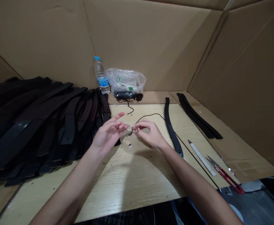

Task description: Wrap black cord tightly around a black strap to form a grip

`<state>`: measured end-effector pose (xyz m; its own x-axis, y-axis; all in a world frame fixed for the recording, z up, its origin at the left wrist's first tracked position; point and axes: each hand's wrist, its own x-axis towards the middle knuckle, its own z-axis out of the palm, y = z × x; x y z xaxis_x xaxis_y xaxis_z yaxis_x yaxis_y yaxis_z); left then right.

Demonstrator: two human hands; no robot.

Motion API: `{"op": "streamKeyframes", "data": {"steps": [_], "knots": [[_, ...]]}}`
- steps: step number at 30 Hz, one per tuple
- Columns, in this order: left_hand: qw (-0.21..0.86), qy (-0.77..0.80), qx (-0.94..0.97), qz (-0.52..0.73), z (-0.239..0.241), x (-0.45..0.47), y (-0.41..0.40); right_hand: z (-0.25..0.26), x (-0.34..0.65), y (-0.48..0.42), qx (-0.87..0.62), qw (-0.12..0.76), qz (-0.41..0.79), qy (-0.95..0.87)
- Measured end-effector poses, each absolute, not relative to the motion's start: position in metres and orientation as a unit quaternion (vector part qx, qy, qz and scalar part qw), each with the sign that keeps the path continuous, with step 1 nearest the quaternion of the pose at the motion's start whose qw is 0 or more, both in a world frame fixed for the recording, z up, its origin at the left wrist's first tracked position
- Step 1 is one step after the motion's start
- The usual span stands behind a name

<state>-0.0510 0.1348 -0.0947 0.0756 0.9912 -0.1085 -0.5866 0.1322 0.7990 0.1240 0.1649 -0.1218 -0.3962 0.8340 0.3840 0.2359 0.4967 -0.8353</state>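
Note:
My right hand [147, 132] is closed in a pinch on a thin black cord [153, 114] over the middle of the table. The cord's short end [130, 132] hangs below the fingertips, and its long part loops right, past a curved black strap [170, 126], then down toward the table's front edge. Close by on the left, my left hand [110, 132] has its thumb and fingertips drawn together, almost touching the right fingertips. Something small and pale shows at its fingertips, too small to name. One of its fingers sticks out away from the rest.
A big pile of black straps [66, 122] covers the left side. At the back stand a water bottle [102, 78] and a clear bag [127, 82] beside bunched black cord [137, 97]. Further right lie two straps [198, 117], a white pen-like tool [201, 157] and red-handled snips [226, 176]. Cardboard walls [151, 40] surround the table.

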Motion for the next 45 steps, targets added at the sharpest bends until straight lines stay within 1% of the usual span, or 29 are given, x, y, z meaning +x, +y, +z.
{"op": "streamKeyframes", "data": {"steps": [3, 5, 9, 12, 17, 21, 24, 27, 29, 32, 35, 38, 41, 45], "knots": [[0.666, 0.346, 0.239, 0.616, -0.094, -0.051, 0.138, -0.123, 0.123, 0.164, -0.352, 0.364, 0.243, -0.828], [0.653, 0.352, 0.246, 0.623, -0.094, -0.050, 0.138, -0.122, 0.124, 0.163, -0.352, 0.331, 0.177, -0.857], [0.588, 0.372, 0.346, 0.630, -0.099, -0.045, 0.137, -0.119, 0.120, 0.157, -0.367, 0.267, 0.064, -0.889], [0.521, 0.410, 0.451, 0.598, -0.108, -0.043, 0.137, -0.118, 0.115, 0.151, -0.388, 0.240, 0.012, -0.890], [0.376, 0.456, 0.601, 0.538, -0.120, -0.040, 0.137, -0.122, 0.112, 0.146, -0.414, 0.276, -0.031, -0.867], [0.316, 0.461, 0.646, 0.520, -0.122, -0.038, 0.135, -0.129, 0.111, 0.146, -0.405, 0.316, -0.035, -0.857], [0.274, 0.478, 0.659, 0.512, -0.120, -0.036, 0.133, -0.134, 0.108, 0.145, -0.398, 0.367, -0.029, -0.840], [0.252, 0.487, 0.664, 0.508, -0.120, -0.036, 0.133, -0.134, 0.106, 0.141, -0.390, 0.431, 0.013, -0.814], [0.265, 0.481, 0.659, 0.514, -0.121, -0.038, 0.134, -0.133, 0.105, 0.140, -0.391, 0.454, 0.077, -0.797], [0.308, 0.477, 0.635, 0.523, -0.123, -0.040, 0.138, -0.133, 0.105, 0.141, -0.391, 0.453, 0.230, -0.768], [0.348, 0.482, 0.614, 0.519, -0.125, -0.041, 0.140, -0.134, 0.106, 0.147, -0.386, 0.457, 0.396, -0.697], [0.364, 0.479, 0.606, 0.520, -0.125, -0.041, 0.141, -0.132, 0.106, 0.152, -0.371, 0.470, 0.510, -0.617], [0.387, 0.462, 0.581, 0.547, -0.124, -0.043, 0.142, -0.129, 0.107, 0.155, -0.353, 0.465, 0.583, -0.565], [0.452, 0.430, 0.543, 0.563, -0.122, -0.044, 0.144, -0.127, 0.107, 0.158, -0.339, 0.456, 0.612, -0.550]]}}
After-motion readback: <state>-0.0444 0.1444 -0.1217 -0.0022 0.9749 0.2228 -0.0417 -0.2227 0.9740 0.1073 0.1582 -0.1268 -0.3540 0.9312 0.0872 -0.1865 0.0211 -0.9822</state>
